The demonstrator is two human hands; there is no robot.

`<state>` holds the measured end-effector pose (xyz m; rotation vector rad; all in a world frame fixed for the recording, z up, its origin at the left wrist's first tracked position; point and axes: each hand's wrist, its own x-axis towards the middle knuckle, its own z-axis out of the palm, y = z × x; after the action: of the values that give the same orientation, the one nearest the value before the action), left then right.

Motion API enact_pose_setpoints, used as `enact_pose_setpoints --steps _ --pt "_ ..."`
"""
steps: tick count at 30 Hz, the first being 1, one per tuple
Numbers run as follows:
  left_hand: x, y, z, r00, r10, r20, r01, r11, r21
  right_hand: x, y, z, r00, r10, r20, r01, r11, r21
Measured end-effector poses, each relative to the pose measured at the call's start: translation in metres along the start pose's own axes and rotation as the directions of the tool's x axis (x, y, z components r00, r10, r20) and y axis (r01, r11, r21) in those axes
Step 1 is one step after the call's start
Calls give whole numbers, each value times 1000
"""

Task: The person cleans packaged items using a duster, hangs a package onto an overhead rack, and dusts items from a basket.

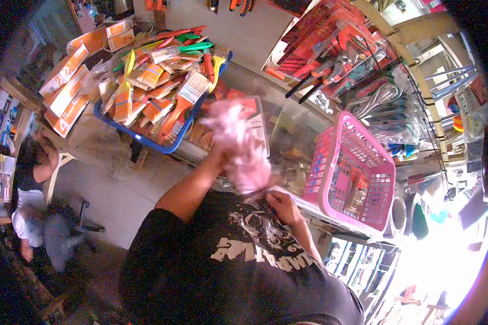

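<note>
A pink and white cloth (238, 143), smeared by motion, hangs in front of my chest over the edge of a glass-topped counter. My left hand (220, 154) is at the cloth, its fingers mostly hidden by the blurred folds, and appears closed on it. Close to the cloth's lower end, my right hand (282, 207) is closed with curled fingers near my black shirt (244, 260). What those fingers pinch is too small to make out. Behind the cloth lies a flat red-labelled pack (253, 111) on the counter.
A blue-rimmed basket (168, 147) heaped with paintbrushes (192, 89) stands left, beside orange and white brush packs (65, 100). To the right sits a pink plastic basket (331, 203). Packaged tools (358, 46) hang at upper right. Another person (32, 189) is at far left.
</note>
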<state>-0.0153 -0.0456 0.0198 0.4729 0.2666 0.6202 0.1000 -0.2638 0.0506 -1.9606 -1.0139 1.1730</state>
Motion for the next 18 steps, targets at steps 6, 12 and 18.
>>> enact_pose_setpoints --steps 6,12,18 --pt "1 7 8 995 -19 95 37 982 -186 -5 -7 -3 982 173 -79 -157 972 176" --pt "-5 14 -13 992 -25 124 42 989 -139 -10 -2 -2 991 -81 -108 76 995 -57" --pt "2 0 -31 998 -24 56 37 966 -257 -10 1 -1 993 -118 -4 116 979 -166"
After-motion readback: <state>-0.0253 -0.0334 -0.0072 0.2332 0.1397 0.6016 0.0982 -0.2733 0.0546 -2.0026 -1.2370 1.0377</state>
